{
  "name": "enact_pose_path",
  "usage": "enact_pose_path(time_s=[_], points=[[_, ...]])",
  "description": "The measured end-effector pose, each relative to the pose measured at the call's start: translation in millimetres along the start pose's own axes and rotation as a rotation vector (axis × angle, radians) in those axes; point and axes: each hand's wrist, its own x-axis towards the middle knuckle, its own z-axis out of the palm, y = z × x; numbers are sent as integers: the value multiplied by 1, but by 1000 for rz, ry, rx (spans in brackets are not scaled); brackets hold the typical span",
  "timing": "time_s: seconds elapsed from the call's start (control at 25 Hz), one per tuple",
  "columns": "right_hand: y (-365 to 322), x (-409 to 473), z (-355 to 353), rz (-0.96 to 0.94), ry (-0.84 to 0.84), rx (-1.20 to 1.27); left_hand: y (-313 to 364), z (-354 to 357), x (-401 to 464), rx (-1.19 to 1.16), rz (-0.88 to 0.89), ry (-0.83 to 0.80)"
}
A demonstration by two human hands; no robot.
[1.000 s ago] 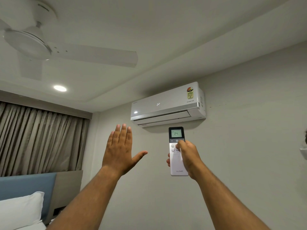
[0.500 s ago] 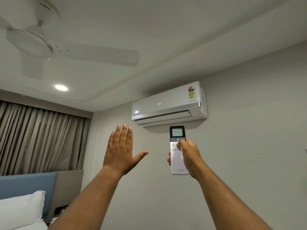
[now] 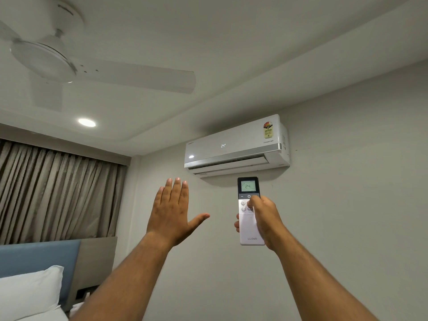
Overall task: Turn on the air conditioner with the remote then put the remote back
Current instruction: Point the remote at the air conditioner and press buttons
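A white wall-mounted air conditioner [image 3: 236, 144] hangs high on the wall, its front showing "24" and its lower flap slightly open. Just below it my right hand [image 3: 266, 218] holds a white remote [image 3: 249, 225] upright, thumb resting on the buttons under the power key. The remote's dark top has a lit screen reading "24". My left hand [image 3: 172, 214] is raised to the left of the remote, flat, fingers together and thumb spread, holding nothing.
A white ceiling fan [image 3: 46, 61] hangs at the upper left, with a round ceiling light [image 3: 86, 122] beyond it. Brown curtains [image 3: 58, 193] cover the left wall. A blue headboard [image 3: 39, 262] and white pillow [image 3: 30, 293] sit at the lower left.
The air conditioner's flap has opened a little. Both hands stay raised in nearly the same place; the view has shifted slightly.
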Motion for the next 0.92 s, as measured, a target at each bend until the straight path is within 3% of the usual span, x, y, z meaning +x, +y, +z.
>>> enact_pose_path(time_s=[0.92], points=[[-4, -3, -1, 4, 3, -24, 3, 2, 3, -7, -12, -22]])
